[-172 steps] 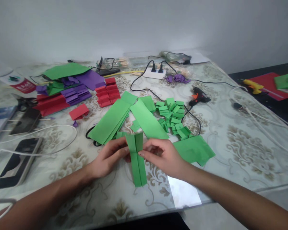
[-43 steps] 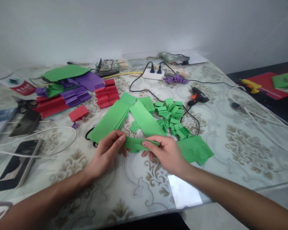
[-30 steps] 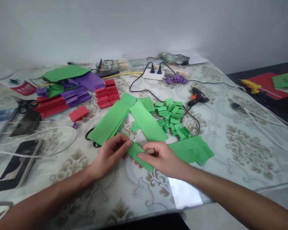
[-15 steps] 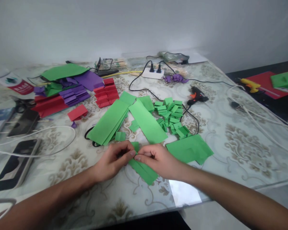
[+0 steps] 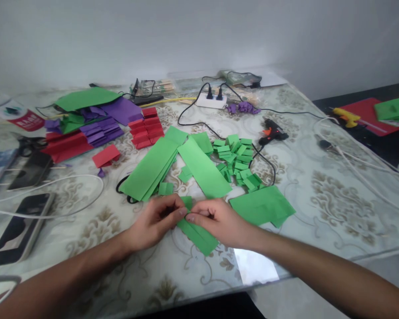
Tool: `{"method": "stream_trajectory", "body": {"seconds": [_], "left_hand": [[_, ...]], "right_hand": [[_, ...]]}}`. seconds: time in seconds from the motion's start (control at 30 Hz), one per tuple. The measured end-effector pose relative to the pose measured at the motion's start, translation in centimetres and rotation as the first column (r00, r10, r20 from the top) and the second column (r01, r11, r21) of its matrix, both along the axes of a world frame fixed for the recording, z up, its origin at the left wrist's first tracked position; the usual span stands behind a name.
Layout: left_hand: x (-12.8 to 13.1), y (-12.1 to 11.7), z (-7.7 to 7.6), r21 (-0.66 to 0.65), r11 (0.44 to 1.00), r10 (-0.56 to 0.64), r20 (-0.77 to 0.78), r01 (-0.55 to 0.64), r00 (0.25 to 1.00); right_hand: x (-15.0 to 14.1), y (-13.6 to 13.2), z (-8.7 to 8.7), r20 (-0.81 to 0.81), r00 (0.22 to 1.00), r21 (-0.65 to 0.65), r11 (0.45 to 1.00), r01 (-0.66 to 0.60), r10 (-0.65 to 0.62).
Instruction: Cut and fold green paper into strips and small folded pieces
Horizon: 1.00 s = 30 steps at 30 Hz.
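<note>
A creased green paper strip (image 5: 199,237) slants beneath my fingers near the table's front edge. My left hand (image 5: 158,221) pinches its upper part between thumb and fingers. Right beside it, thumb almost touching thumb, my right hand (image 5: 219,223) grips the same strip. Behind both hands lie a stack of long green strips (image 5: 149,170) and a single long green strip (image 5: 204,170). Small folded green pieces (image 5: 237,159) form a heap to their right. Wider green sheets (image 5: 262,206) rest beside my right wrist. The strip's pinched part is mostly hidden by my fingers.
Red folded papers (image 5: 146,128) and purple folded papers (image 5: 101,130) lie at the back left. A black glue gun (image 5: 272,132) and a white power strip (image 5: 211,101) with cables stand farther back. Phones (image 5: 20,230), scissors (image 5: 28,144) and a paper cup (image 5: 20,117) are on the left.
Both hands keep their pinch on the green paper strip in nearly the same place. The whole view has shifted very slightly; nothing on the table has visibly moved.
</note>
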<state>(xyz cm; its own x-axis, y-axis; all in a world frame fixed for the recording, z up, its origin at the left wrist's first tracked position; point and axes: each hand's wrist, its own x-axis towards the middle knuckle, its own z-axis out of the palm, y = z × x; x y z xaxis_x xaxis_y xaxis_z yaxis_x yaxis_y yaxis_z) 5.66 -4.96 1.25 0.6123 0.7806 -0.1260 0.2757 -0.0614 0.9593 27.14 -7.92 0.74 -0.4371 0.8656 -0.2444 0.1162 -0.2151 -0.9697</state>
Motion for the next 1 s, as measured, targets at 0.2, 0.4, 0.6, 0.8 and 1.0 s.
{"method": "stream_trajectory", "body": {"seconds": [0.2,0.4,0.6,0.8,1.0], "left_hand": [[-0.5,0.2,-0.6,-0.23,0.973,0.071,0.214,-0.021,0.974],[-0.3,0.3,-1.1,-0.089,0.991,0.113,0.163,-0.099,0.98],[-0.7,0.3,-0.7,0.077,0.996,-0.055,0.143,0.044,0.988],[-0.7,0.4,-0.8,-0.026,1.0,0.002,0.19,0.003,0.982],[-0.8,0.3,-0.9,-0.259,0.966,0.076,0.244,-0.011,0.967]], "right_hand": [[0.1,0.0,0.2,-0.016,1.0,-0.05,0.999,-0.008,0.007],[0.2,0.0,0.4,-0.038,0.999,-0.065,0.998,0.007,-0.01],[0.3,0.1,0.7,-0.071,0.997,-0.076,0.997,0.02,-0.026],[0.4,0.2,0.8,-0.106,0.993,-0.09,0.995,0.032,-0.042],[0.6,0.6,1.1,-0.175,0.976,-0.195,0.976,0.094,-0.129]]}}
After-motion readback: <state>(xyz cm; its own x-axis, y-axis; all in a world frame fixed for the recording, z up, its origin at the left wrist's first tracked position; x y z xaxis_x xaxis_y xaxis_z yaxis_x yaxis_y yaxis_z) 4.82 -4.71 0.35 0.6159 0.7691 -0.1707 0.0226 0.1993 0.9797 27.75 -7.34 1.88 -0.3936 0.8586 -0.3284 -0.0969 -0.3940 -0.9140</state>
